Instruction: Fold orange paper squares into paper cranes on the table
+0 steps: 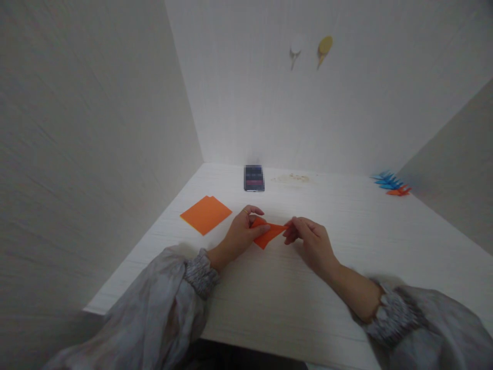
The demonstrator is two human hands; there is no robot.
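Observation:
A folded piece of orange paper (265, 238) is held between my two hands, just over the white table. My left hand (246, 226) is closed on its left part, thumb lying across the top. At the pointed right end, the fingertips of my right hand (310, 239) pinch the paper. My fingers cover part of the folds. Left of my left hand lies a small stack of orange paper squares (206, 215), slightly out of line with each other.
A phone (254, 178) with a blurred screen rests near the back wall. Several blue folded paper pieces (387, 180) and orange ones (399, 191) lie at the back right corner. A white hook (296, 45) and a yellow hook (325, 45) are on the back wall. Side walls enclose the white table (246, 308).

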